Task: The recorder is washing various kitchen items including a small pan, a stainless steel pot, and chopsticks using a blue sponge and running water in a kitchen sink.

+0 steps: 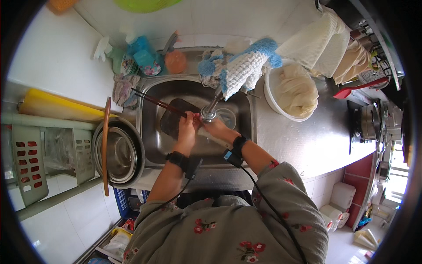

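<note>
Dark reddish-brown chopsticks (158,102) slant over the stainless steel sink (211,158), their thin ends pointing to the far left rim. My left hand (187,129) grips them near their thicker ends. At those ends my right hand (217,128) is closed on them too, its fingertips partly hidden behind the faucet head (208,114). Beneath the chopsticks, a dark flat rectangular object (173,123) lies in the basin. A clear round bowl or lid (229,115) rests in the basin behind my right hand.
Blue-and-white cloths (245,67) hang around the faucet. A white basin (269,90) with pale cloth stands right of the sink. Nested metal bowls (140,158) sit at left, a wooden stick (106,145) across them. Spray bottles (175,61) line the back. Cables run from both wrists.
</note>
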{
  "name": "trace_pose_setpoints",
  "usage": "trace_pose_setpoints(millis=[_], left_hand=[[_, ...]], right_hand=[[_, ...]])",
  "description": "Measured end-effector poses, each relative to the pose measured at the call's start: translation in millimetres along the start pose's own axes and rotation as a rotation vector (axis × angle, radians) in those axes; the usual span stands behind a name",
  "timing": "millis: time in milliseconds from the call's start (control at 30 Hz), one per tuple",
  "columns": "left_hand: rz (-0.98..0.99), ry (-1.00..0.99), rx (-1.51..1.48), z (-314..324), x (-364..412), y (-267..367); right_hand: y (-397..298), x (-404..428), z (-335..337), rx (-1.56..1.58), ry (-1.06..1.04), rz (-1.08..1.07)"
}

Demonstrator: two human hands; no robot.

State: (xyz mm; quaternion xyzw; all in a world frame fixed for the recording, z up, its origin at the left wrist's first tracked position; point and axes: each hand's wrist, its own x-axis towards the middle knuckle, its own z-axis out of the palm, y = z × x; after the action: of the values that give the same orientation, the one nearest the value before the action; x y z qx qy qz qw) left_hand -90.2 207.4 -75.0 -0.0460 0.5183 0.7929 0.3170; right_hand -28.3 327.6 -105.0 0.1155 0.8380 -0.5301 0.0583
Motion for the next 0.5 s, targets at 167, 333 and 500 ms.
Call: trace_pose_setpoints(millis=[167,333,500], left_hand=[[-0.256,0.011,-0.218,22,-5,-17],[-0.252,-0.116,-0.325,11,21,-57],[-0.326,0.146,-0.495,-4,55,-56]], right_hand=[[6,-44,-28,-0.374,-0.044,-0.379],[-32,-101,-59,-0.331,-0.019,-0.339],[-64,-148,-77,0.007,0.057,0.185]])
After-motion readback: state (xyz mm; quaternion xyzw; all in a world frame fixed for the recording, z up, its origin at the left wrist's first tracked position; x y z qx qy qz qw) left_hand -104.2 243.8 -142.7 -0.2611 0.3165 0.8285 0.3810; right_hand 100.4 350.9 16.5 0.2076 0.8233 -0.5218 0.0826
